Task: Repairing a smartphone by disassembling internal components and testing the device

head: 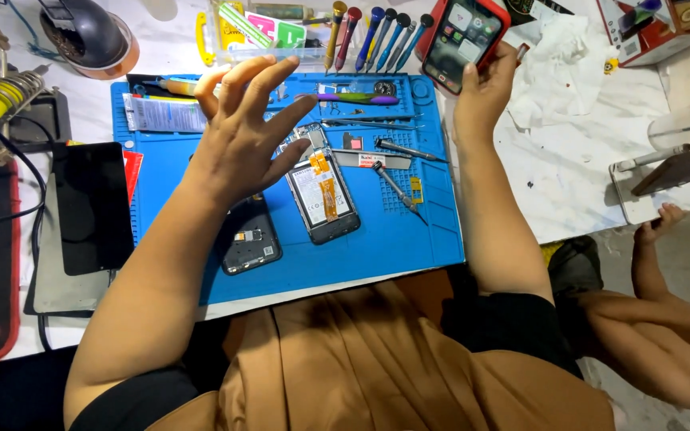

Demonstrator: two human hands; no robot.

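Under the left hand — fingers spread wide, holding nothing, hovering above the blue work mat. Just beside its palm, toward the right hand: an opened phone lying flat, battery and orange flex cable exposed. Below the wrist, nearer the body: a dark back cover, partly hidden by the forearm. Up past the far edge of the mat, the right hand — closed around the lower end of a red-cased phone with lit screen, thumb on the glass, tilted toward the camera. Between the two hands, on the mat: tweezers, a purple-handled tool, two small screwdrivers. Beyond the fingertips of the left hand: a row of coloured-handled screwdrivers standing in a holder. Left of the left forearm, well apart: a black tablet-like panel and a soldering iron stand. Right of the right forearm: a crumpled white cloth on the table. Lower right, another person's small hand touching a white phone stand.
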